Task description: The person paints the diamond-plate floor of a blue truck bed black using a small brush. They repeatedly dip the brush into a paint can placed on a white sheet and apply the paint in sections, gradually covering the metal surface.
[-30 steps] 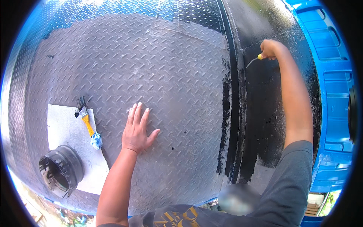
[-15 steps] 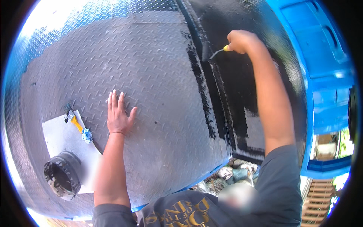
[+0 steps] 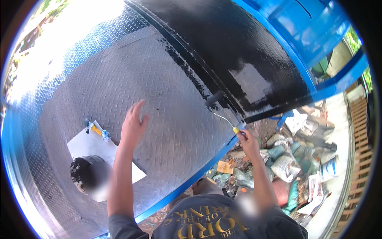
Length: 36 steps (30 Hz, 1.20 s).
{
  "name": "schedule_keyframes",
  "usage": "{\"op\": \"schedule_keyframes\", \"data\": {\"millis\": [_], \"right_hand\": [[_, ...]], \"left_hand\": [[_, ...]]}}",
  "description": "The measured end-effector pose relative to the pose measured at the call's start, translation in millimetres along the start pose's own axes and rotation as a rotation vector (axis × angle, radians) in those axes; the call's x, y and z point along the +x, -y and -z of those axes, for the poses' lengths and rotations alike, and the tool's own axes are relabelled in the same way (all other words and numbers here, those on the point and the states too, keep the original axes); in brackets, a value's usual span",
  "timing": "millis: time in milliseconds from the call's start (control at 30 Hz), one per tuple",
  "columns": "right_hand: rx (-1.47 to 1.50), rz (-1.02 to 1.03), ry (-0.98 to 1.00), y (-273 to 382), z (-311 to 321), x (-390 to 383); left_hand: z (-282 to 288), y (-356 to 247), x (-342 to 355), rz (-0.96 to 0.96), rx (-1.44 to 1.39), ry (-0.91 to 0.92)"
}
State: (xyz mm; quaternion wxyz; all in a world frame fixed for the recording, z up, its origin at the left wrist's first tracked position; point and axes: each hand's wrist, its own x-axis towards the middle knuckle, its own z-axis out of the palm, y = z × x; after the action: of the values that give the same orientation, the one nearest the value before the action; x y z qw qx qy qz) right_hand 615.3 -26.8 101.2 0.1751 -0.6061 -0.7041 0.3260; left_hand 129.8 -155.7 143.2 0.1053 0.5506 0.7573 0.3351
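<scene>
The paint roller (image 3: 215, 98) is right of the middle, its dark head at the black painted strip (image 3: 187, 65) along the side of a bumpy grey metal plate (image 3: 175, 131). At the left, a dark round pot (image 3: 80, 172) sits on a white sheet (image 3: 89, 145), and a blurry spot hides part of the pot. A brush (image 3: 94, 128) with a yellow handle lies at the top of the sheet, with a crumpled blue wad (image 3: 105, 135) at its handle end. Next comes the left hand (image 3: 134, 122), which is open, its fingers pointing away from the person. I cannot tell if it touches the plate. Then, near the plate's blue edge (image 3: 199, 175), the right hand (image 3: 247, 141) is closed around the roller's yellow handle. Above it is a shiny black panel (image 3: 246, 40) with a grey patch. Farther right, bags (image 3: 286, 167) lie on the ground, beside some wooden slats (image 3: 360, 147).
</scene>
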Motion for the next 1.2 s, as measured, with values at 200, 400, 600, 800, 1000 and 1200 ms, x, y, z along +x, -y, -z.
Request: {"op": "schedule_keyframes", "data": {"millis": [200,400,600,800,1000,1200], "right_hand": [[0.03,-0.09,-0.075,-66.6,16.6,-69.7],[-0.013,-0.113,-0.062,-116.8,27.7,-55.4],[-0.17,0.246,-0.04,-85.6,-12.8,26.7],[-0.116,0.111,0.062,-59.2,3.0,69.5],[-0.139,-0.044,0.094,-144.3,58.7,-24.8],[-0.038,-0.11,0.156,-69.9,57.2,7.8]], "left_hand": [[143.0,-229.9,-87.2,-0.705,0.166,0.405],[156.4,-356.0,-120.4,-0.995,0.476,0.489],[107.9,-353.9,-170.0,-0.684,0.21,0.266],[71.0,-385.7,-168.6,-0.755,0.501,0.299],[80.9,-346.4,-132.4,-0.806,0.318,0.545],[19.4,-271.2,-134.5,-0.432,0.054,0.603]]}}
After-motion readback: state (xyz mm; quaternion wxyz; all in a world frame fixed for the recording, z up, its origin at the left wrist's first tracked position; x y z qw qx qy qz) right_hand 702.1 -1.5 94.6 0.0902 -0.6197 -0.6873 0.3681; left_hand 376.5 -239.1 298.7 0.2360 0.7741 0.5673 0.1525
